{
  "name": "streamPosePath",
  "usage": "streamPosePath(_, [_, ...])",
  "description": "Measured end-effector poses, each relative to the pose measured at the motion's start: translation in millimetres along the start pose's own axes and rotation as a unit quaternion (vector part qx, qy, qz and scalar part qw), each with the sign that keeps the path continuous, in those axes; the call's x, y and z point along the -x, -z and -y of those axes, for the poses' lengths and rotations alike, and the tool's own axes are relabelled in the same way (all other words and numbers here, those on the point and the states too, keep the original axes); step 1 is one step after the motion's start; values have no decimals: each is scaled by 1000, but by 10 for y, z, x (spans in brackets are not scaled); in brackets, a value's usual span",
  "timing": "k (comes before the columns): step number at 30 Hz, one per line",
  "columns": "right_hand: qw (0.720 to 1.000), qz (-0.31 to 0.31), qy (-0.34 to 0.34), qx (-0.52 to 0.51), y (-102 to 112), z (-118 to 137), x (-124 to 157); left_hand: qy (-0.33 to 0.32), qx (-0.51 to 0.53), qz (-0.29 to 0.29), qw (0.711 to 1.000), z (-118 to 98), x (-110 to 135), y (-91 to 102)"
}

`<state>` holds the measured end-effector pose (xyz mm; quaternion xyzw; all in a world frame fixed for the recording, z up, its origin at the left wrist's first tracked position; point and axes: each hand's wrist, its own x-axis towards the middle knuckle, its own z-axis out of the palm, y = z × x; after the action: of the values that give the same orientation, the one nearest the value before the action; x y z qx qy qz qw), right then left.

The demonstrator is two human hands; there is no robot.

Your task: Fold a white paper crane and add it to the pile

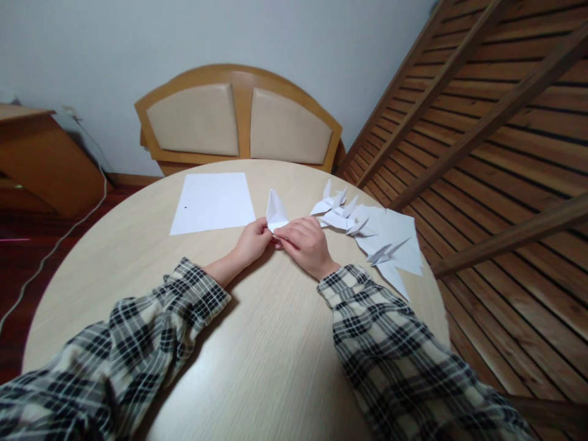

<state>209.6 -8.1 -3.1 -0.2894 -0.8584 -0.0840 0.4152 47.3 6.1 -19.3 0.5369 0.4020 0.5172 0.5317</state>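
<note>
Folded white paper piece [276, 212] sits near the middle of the round wooden table [257, 367], pinched at its lower edge by both hands. Left hand [252, 242] closed on its left corner, right hand [305, 242] closed on the right, fingers touching each other. Flat white sheet [212, 202] lies to the left. Finished paper cranes [339, 212] and paper scraps [395, 242] lie to the right. Wooden chair [239, 119] stands behind table. Plaid sleeves [390, 355] on both arms.
</note>
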Motion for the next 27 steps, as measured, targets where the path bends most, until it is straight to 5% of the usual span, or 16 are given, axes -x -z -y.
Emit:
streamPosePath(3, [999, 27, -14, -15, -23, -23, 7, -26, -13, -15, 999, 18, -8, 17])
streamPosePath(11, [997, 20, -63, 40, -12, -42, -5, -29, 40, 64, 997, 33, -8, 4])
streamPosePath(27, [998, 32, -39, 29, -9, -68, 9, 20, 125, 25, 992, -40, 7, -4])
